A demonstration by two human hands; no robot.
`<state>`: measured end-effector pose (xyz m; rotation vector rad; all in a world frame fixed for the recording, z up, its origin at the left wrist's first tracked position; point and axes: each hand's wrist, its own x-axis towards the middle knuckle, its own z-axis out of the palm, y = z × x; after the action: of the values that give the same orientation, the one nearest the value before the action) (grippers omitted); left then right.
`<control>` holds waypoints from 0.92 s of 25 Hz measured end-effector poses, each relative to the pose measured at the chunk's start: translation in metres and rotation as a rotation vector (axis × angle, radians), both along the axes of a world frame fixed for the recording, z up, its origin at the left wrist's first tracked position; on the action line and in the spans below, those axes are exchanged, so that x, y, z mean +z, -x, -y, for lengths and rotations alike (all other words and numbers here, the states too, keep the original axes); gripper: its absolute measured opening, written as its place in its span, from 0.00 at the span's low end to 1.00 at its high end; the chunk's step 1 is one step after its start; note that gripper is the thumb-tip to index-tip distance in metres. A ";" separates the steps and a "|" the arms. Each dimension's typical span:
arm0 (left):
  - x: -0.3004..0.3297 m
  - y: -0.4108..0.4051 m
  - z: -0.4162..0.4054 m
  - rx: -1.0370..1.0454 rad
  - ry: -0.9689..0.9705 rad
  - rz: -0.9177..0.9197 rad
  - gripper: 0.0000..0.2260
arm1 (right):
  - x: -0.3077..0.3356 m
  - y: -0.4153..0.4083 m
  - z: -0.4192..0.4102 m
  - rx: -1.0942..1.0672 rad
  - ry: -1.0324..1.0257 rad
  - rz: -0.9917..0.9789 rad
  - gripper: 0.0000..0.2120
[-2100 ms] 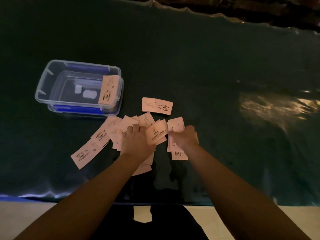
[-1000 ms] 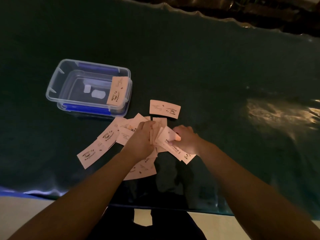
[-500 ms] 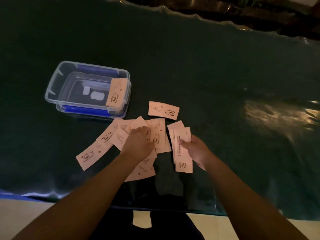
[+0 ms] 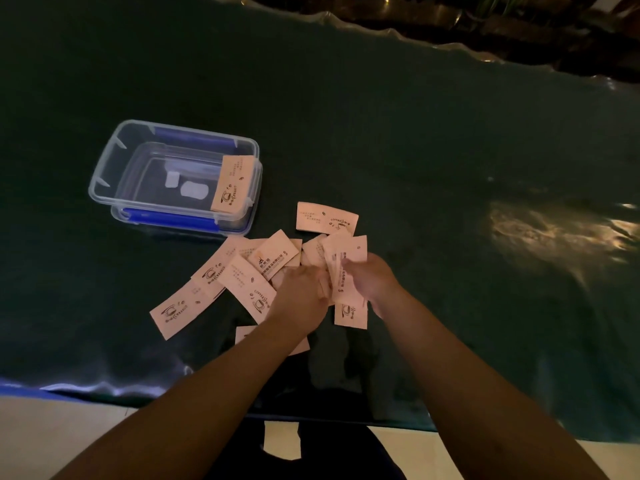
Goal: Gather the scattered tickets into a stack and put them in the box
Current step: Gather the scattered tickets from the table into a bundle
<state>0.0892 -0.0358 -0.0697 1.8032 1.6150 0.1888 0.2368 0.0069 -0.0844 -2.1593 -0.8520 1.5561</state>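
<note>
Several pale pink tickets (image 4: 242,282) with coffee-cup prints lie fanned on the dark green table. One ticket (image 4: 325,218) lies apart, just beyond the pile. Another ticket (image 4: 231,184) rests across the right rim of the clear plastic box (image 4: 104,183) with blue clips at the left. My right hand (image 4: 370,277) grips a small bunch of tickets (image 4: 349,306) held on edge. My left hand (image 4: 301,292) lies curled on the pile beside it, touching the bunch; whether it grips any ticket is hidden.
The green sheet (image 4: 415,150) covers the table and ends at a near edge (image 4: 104,389) with pale floor below. A shiny glare patch (image 4: 554,233) sits at the right. A dark cluttered surface lies beyond the far edge.
My right hand moved left and up with its tickets, closing against my left hand. The loose tickets at the left shifted a little.
</note>
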 end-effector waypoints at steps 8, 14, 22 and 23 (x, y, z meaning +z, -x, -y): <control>-0.015 -0.002 0.021 0.005 0.038 0.137 0.15 | -0.005 -0.008 0.008 0.078 0.057 0.094 0.21; -0.024 -0.002 0.034 0.042 0.137 0.253 0.17 | 0.001 -0.017 0.019 0.116 0.066 0.089 0.22; -0.013 0.028 0.024 0.106 0.170 0.222 0.12 | 0.003 -0.023 0.037 0.053 0.135 -0.001 0.20; -0.011 0.038 0.019 0.157 0.156 0.191 0.11 | 0.003 -0.023 0.038 0.040 0.140 -0.013 0.20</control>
<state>0.0515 -0.0545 -0.0804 1.4953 1.5885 0.2889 0.2600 -0.0310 -0.0817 -2.2385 -0.8091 1.6938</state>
